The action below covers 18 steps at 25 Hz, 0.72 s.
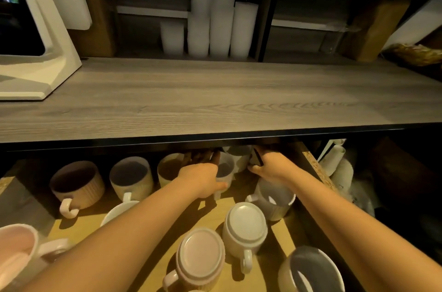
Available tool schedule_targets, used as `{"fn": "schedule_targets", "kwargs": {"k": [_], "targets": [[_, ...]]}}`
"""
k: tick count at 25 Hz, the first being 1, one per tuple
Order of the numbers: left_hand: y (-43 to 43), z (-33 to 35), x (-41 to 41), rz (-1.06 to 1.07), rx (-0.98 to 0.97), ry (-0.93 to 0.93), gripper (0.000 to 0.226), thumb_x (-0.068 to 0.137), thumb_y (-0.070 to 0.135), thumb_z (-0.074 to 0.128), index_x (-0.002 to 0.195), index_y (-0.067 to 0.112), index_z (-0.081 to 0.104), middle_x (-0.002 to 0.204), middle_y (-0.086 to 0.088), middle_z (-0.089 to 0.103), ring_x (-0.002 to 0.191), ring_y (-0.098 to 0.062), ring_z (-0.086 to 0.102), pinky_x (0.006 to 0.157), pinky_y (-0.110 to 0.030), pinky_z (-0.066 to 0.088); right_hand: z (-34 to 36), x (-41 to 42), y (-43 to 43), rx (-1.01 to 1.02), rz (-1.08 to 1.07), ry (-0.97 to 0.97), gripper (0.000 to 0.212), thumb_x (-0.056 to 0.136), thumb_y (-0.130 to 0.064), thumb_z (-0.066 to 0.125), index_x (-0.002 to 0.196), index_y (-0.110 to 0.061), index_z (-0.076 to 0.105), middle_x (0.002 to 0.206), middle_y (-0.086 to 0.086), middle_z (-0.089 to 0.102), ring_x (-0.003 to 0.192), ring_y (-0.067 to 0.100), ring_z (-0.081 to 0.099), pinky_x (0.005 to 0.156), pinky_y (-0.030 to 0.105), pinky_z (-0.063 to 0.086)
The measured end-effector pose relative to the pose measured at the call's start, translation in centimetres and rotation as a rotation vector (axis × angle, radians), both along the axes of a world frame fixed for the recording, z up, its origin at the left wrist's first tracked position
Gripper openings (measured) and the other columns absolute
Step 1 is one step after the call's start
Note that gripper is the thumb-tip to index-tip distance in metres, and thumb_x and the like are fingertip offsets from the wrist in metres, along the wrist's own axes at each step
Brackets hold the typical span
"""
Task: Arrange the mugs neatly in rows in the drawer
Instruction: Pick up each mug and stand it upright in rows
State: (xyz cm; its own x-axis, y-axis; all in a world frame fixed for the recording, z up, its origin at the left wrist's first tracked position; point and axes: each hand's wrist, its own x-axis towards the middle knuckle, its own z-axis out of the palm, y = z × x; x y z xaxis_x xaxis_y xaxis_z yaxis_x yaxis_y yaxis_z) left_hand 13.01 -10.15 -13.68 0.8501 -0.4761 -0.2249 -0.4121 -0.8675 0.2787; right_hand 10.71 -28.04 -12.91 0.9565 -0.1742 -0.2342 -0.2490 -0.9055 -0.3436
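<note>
The open drawer (239, 275) has a pale wooden floor and holds several ribbed mugs. Along its back stand a pink mug (76, 184), a cream mug (131, 178) and another cream mug (167, 168), all upright. My left hand (202, 179) grips a pale grey mug (226, 167) in that back row. My right hand (271, 166) reaches under the counter to a mug at the back (239, 155), fingers curled on something dark; its hold is unclear. In front, a pink mug (199, 259) and a white mug (245, 228) sit upside down.
A grey wood-grain counter (215, 95) overhangs the drawer's back. Stacked white cups (215, 21) stand on the shelf behind it, and a white appliance (35, 52) at the left. More mugs sit at the drawer's left (16, 251) and right (311, 270), (275, 198).
</note>
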Motion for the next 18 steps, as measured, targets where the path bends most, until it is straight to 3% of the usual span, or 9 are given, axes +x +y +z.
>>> {"fn": "schedule_targets", "kwargs": {"k": [2, 5, 7, 9, 11, 13, 15, 18], "targets": [[-0.5, -0.2, 0.6, 0.043, 0.035, -0.029, 0.046, 0.091, 0.048, 0.05, 0.119, 0.012, 0.053, 0.11, -0.008, 0.06, 0.105, -0.025, 0.057, 0.089, -0.037, 0.047, -0.1, 1.7, 0.5, 0.093, -0.035, 0.025, 0.039, 0.092, -0.034, 0.055, 0.126, -0.015, 0.052, 0.123, 0.009, 0.058, 0.109, 0.024, 0.056, 0.098, 0.037, 0.045], [-0.7, -0.7, 1.1, 0.07, 0.085, -0.036, 0.047, 0.091, 0.047, 0.049, 0.12, 0.009, 0.053, 0.112, -0.011, 0.061, 0.104, -0.028, 0.058, 0.089, -0.037, 0.047, -0.5, 3.2, 0.6, 0.108, 0.051, 0.204, 0.049, 0.092, -0.034, 0.056, 0.135, -0.02, 0.04, 0.134, 0.007, 0.048, 0.123, 0.029, 0.048, 0.102, 0.036, 0.039], [-0.9, -0.9, 1.1, 0.084, 0.106, -0.037, 0.049, 0.091, 0.046, 0.05, 0.122, 0.009, 0.052, 0.114, -0.011, 0.061, 0.106, -0.028, 0.058, 0.091, -0.038, 0.048, -0.8, 3.8, 0.4, 0.039, 0.074, 0.292, 0.05, 0.093, -0.033, 0.054, 0.137, -0.018, 0.035, 0.135, 0.01, 0.045, 0.126, 0.031, 0.045, 0.104, 0.037, 0.037], [-1.1, -1.0, 1.2, 0.084, 0.104, -0.04, 0.048, 0.091, 0.046, 0.05, 0.122, 0.009, 0.051, 0.112, -0.011, 0.061, 0.105, -0.027, 0.059, 0.09, -0.037, 0.048, -1.1, 4.4, 0.1, 0.02, 0.073, 0.258, 0.046, 0.091, -0.031, 0.056, 0.132, -0.016, 0.042, 0.133, 0.013, 0.05, 0.12, 0.03, 0.049, 0.103, 0.037, 0.04], [-1.1, -1.0, 1.2, 0.085, 0.079, -0.048, 0.047, 0.091, 0.046, 0.051, 0.122, 0.011, 0.051, 0.099, -0.007, 0.06, 0.095, -0.022, 0.059, 0.083, -0.033, 0.049, -0.8, 4.4, -0.2, 0.041, 0.03, 0.252, 0.048, 0.089, -0.03, 0.06, 0.131, -0.015, 0.044, 0.13, 0.013, 0.052, 0.119, 0.03, 0.051, 0.1, 0.037, 0.042], [-1.0, -1.0, 1.0, 0.092, 0.05, -0.06, 0.045, 0.091, 0.046, 0.051, 0.12, 0.012, 0.051, 0.085, -0.001, 0.054, 0.086, -0.018, 0.057, 0.077, -0.029, 0.046, -0.4, 3.9, -0.8, 0.18, -0.092, 0.341, 0.055, 0.086, -0.029, 0.065, 0.134, -0.011, 0.044, 0.135, 0.012, 0.05, 0.124, 0.032, 0.048, 0.101, 0.037, 0.04], [-0.9, -1.0, 0.9, 0.097, 0.043, -0.064, 0.045, 0.091, 0.046, 0.051, 0.122, 0.013, 0.05, 0.086, 0.0, 0.051, 0.091, -0.019, 0.059, 0.079, -0.03, 0.047, 0.0, 3.0, -0.9, 0.257, -0.131, 0.399, 0.057, 0.083, -0.028, 0.068, 0.132, -0.009, 0.047, 0.137, 0.011, 0.05, 0.127, 0.031, 0.046, 0.101, 0.037, 0.04], [-1.0, -1.0, 0.5, 0.112, 0.047, -0.088, 0.043, 0.092, 0.045, 0.051, 0.121, 0.013, 0.051, 0.096, -0.004, 0.058, 0.095, -0.02, 0.06, 0.078, -0.03, 0.047, 0.1, 1.6, -0.2, -0.237, 0.031, 0.212, 0.068, 0.076, -0.049, 0.069, 0.131, -0.019, 0.043, 0.125, 0.006, 0.054, 0.116, 0.027, 0.052, 0.09, 0.033, 0.043]]}}
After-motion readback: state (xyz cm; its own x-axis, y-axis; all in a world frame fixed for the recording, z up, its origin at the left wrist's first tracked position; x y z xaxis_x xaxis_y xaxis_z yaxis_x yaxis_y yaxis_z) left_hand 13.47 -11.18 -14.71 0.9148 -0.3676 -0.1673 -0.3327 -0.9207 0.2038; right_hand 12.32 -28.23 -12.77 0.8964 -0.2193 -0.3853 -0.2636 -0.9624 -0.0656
